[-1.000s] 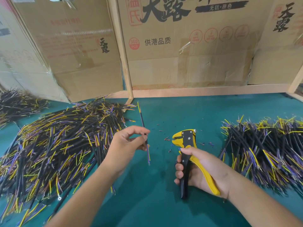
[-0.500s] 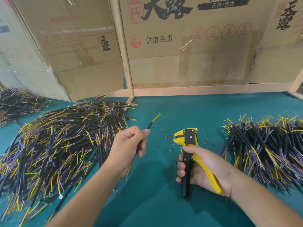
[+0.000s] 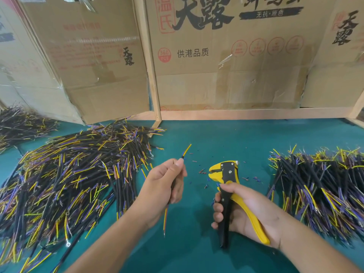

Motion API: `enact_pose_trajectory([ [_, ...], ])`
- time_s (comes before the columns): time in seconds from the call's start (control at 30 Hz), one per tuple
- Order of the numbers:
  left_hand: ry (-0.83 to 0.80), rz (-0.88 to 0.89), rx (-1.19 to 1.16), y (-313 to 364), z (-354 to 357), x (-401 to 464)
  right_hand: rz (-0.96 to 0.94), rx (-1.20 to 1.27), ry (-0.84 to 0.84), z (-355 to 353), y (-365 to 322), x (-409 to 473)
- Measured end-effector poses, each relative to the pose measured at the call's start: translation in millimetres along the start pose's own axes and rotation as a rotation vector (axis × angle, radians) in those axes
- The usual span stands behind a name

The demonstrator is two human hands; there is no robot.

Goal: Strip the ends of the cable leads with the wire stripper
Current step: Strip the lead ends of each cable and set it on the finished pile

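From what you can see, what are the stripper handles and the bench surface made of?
The yellow-and-black wire stripper held in the right hand: its yellow handle looks like smooth moulded plastic with a slight sheen; the black handle is matte, plastic or coated metal, I cannot tell which. The teal table cover looks like a soft matte mat, possibly rubber or felt; it shows no glare.

A teal table carries cable heaps at left and right, with insulation scraps scattered between.
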State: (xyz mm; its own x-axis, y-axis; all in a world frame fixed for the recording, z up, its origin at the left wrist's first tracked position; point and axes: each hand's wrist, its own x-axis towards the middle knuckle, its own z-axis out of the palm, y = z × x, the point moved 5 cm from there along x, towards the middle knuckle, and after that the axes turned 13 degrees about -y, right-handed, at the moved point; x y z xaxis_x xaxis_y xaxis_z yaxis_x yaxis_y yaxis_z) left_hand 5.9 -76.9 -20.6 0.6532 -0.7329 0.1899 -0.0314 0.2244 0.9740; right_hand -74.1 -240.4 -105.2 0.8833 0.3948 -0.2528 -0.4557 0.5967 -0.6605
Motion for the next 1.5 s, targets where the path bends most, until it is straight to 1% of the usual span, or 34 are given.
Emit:
enact_pose_trajectory([
  [0.13, 0.007, 0.006, 0.033, -0.5, -1.4, -0.7, -0.001, -0.011, -0.012, -1.6, 0.3, 0.3],
  [0.3, -0.051, -0.012, 0.0, 2.1, 3.4, -2.2, 0.001, -0.01, 0.0, -6.5, 1.5, 4.0],
  [0.37, -0.058, -0.02, 0.025, 3.9, 3.7, -2.4, 0.002, -0.006, -0.003, -8.4, 1.6, 4.7],
  [0.57, -0.011, 0.021, 0.094, 8.6, 1.2, -3.8, 0.002, -0.002, 0.004, -9.6, 2.4, 5.1],
  [0.8, -0.102, 0.088, -0.059, 13.1, 7.1, -5.5, 0.005, 0.009, 0.003, -11.2, 2.4, 5.7],
  [1.03, -0.123, 0.138, -0.028, 20.3, 7.8, -9.2, 0.007, 0.016, 0.021, -6.2, 1.9, 3.8],
  [1.3, -0.137, 0.121, -0.034, 23.4, 8.0, -9.6, 0.007, 0.025, -0.006, -7.0, 2.4, 4.4],
  [1.5, -0.12, 0.094, 0.044, 24.5, 7.3, -9.3, 0.005, 0.015, -0.007, -8.5, 2.4, 4.0],
])
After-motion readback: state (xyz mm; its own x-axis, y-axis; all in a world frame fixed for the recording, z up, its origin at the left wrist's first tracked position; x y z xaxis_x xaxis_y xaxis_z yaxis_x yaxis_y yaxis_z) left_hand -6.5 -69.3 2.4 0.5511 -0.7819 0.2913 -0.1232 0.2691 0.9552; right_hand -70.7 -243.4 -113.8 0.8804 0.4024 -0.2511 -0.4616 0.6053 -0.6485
